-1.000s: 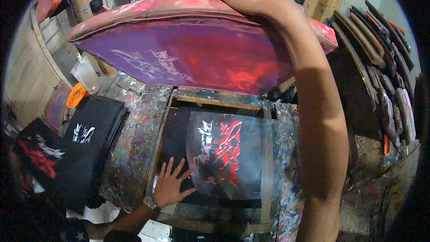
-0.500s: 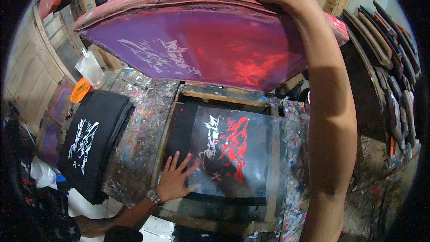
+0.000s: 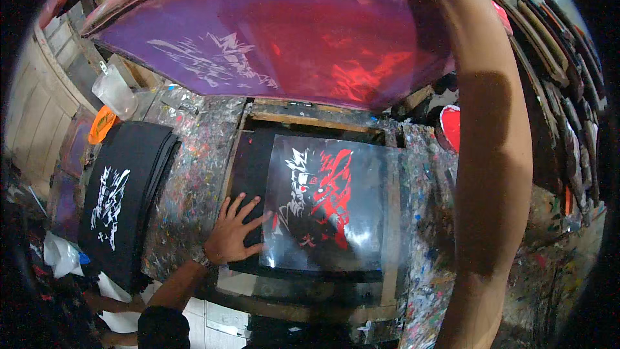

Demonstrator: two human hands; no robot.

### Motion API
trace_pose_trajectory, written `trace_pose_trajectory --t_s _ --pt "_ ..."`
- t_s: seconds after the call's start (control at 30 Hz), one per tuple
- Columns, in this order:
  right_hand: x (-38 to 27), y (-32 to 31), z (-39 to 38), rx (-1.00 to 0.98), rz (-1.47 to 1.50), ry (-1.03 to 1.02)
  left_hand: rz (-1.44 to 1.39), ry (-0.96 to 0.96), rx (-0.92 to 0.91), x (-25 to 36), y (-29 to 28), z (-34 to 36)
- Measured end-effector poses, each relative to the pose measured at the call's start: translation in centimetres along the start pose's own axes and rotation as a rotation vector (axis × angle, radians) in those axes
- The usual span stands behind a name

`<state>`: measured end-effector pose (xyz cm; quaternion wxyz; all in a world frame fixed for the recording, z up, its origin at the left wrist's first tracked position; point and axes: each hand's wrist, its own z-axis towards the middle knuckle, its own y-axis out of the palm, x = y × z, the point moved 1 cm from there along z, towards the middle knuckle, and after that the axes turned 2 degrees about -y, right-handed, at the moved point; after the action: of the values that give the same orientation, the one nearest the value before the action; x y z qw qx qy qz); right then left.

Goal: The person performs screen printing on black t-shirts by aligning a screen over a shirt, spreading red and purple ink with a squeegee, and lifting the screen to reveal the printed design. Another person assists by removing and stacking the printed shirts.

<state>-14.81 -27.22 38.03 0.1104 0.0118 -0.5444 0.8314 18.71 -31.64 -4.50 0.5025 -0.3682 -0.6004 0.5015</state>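
My left hand (image 3: pixel 232 232) lies flat with fingers spread on black fabric (image 3: pixel 248 174), its thumb and forefinger beside the left edge of a clear sheet (image 3: pixel 365 213). A white and red printed figure (image 3: pixel 332 200) shows at the sheet, over the black fabric; I cannot tell which layer carries it. Above tilts a purple and red printing screen (image 3: pixel 258 39), raised at the far side, with pale and red figure shapes in its mesh. My right arm (image 3: pixel 487 155) reaches up past the screen's right side, and its hand is beyond the top edge.
To the left is a stack of black fabric pieces (image 3: pixel 119 200) with a white print on top. Behind it stand an orange container (image 3: pixel 102 124) and a translucent jug (image 3: pixel 116 94). A red-filled tub (image 3: pixel 450 126) sits near my right arm. Several boards (image 3: pixel 568 90) lean at the right.
The view has shifted, so the table things sit higher and slightly left. My right hand, partly visible on the screen's upper rim before, is out of view. The left hand stays spread by the sheet.
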Motion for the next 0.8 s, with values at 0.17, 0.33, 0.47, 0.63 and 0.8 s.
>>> trace_pose_trajectory --t_s 0.17,0.33,0.47,0.63,0.8 --pt "0.4 0.0 0.7 -0.005 -0.040 -0.094 -0.013 0.004 0.024 0.1 0.1 0.1" --pt "2.1 0.3 1.1 -0.024 -0.181 -0.161 -0.052 0.019 0.025 1.0 -0.6 0.8" --pt "-2.6 -0.5 -1.4 0.062 0.146 0.256 0.004 -0.189 0.154 3.7 0.2 -1.1" --pt "-1.8 -0.2 -2.4 0.133 0.095 0.281 -0.840 0.008 0.158 17.0 -1.8 6.9" --pt "-9.2 0.4 -10.3 -0.046 0.043 0.361 0.084 -0.259 1.055 13.1 -18.3 3.3"
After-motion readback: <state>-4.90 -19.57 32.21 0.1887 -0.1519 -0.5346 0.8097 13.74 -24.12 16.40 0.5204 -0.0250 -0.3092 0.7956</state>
